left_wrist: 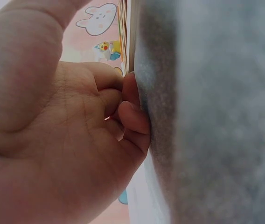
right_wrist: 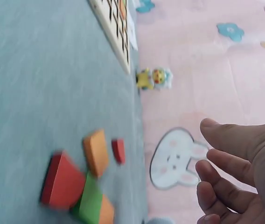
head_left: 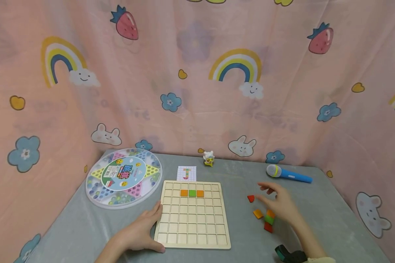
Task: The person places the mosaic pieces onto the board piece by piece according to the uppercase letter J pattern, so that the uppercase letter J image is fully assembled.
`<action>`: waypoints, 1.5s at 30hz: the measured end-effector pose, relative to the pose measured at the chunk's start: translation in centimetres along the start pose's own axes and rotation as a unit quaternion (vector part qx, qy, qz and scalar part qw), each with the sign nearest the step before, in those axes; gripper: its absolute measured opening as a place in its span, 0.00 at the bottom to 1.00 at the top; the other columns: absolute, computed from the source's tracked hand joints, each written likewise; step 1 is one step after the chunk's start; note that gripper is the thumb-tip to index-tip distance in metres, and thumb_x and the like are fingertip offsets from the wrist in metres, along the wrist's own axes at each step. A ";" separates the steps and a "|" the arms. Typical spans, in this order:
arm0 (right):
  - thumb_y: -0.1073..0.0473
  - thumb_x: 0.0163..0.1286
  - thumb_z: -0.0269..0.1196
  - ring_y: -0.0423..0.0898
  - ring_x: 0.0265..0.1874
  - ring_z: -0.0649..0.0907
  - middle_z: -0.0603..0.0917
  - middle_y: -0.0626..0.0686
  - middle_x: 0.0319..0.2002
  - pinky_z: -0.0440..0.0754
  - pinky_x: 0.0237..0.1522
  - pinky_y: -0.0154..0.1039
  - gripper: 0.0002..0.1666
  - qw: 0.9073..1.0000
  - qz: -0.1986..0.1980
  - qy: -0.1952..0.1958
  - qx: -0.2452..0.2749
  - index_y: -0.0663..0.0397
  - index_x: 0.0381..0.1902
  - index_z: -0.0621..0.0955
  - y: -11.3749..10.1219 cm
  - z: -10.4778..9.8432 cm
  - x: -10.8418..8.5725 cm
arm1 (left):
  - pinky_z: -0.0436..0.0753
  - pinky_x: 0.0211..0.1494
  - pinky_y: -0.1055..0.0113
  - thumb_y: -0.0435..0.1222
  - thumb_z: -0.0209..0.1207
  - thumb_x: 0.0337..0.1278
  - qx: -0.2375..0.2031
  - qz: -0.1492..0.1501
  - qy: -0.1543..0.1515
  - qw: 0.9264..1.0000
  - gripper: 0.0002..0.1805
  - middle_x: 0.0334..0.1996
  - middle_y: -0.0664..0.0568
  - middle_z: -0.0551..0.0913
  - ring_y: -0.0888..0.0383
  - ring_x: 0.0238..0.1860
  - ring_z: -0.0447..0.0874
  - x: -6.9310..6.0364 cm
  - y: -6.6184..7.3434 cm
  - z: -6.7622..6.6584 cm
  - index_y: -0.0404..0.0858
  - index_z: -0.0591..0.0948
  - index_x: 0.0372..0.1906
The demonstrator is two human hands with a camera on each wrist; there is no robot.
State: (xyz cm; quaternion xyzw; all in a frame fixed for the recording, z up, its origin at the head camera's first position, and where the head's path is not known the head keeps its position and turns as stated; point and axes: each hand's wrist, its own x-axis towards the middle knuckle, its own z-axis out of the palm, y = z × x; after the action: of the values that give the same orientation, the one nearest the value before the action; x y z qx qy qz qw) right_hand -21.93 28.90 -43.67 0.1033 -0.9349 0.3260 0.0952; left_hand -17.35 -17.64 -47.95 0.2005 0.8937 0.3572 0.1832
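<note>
A wooden grid board lies on the table, with two orange squares and a green square between them in an upper row. My left hand rests along the board's left edge, thumb at its lower corner. To the right, my right hand hovers over loose pieces with nothing between its fingers. Those are a small red piece, an orange piece, and a cluster of orange, green and red. In the right wrist view the hand is held with fingers apart, away from the red piece.
A patterned card touches the board's top edge. At the back stands a small figurine. A round game board lies at the left, and a blue toy microphone at the back right. A pink curtain hangs behind the table.
</note>
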 end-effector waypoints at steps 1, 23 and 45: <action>0.58 0.70 0.74 0.57 0.46 0.82 0.88 0.62 0.50 0.82 0.46 0.54 0.27 1.000 0.005 0.001 -0.004 0.64 0.63 0.83 0.5 -0.4 -0.3 | 0.58 0.77 0.28 0.59 0.82 0.39 -0.001 0.000 -0.002 1.000 0.75 0.85 0.32 0.45 0.27 0.81 0.49 0.0 0.0 0.0 0.27 0.53 0.84; 0.49 0.67 0.76 0.48 0.47 0.84 0.89 0.57 0.52 0.85 0.48 0.46 0.27 0.986 0.126 -0.107 -0.038 0.61 0.57 0.87 6.4 -1.4 -3.5 | 0.60 0.77 0.30 0.59 0.82 0.39 -0.001 -0.001 -0.004 1.000 0.75 0.86 0.34 0.44 0.30 0.81 0.50 0.1 -0.3 0.1 0.27 0.52 0.84; 0.55 0.64 0.77 0.46 0.44 0.84 0.89 0.53 0.49 0.84 0.46 0.43 0.24 0.984 0.139 -0.103 -0.037 0.60 0.55 0.87 6.1 -0.5 -3.5 | 0.59 0.77 0.29 0.61 0.82 0.38 -0.009 -0.005 -0.007 1.000 0.75 0.86 0.34 0.45 0.28 0.81 0.49 0.3 -0.5 0.1 0.27 0.53 0.84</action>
State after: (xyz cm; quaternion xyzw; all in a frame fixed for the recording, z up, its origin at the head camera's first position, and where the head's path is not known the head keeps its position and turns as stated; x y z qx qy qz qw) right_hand -20.07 34.33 -47.69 0.0021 -0.9565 0.2884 -0.0443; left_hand -17.74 -17.78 -48.43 0.1969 0.8900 0.3632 0.1927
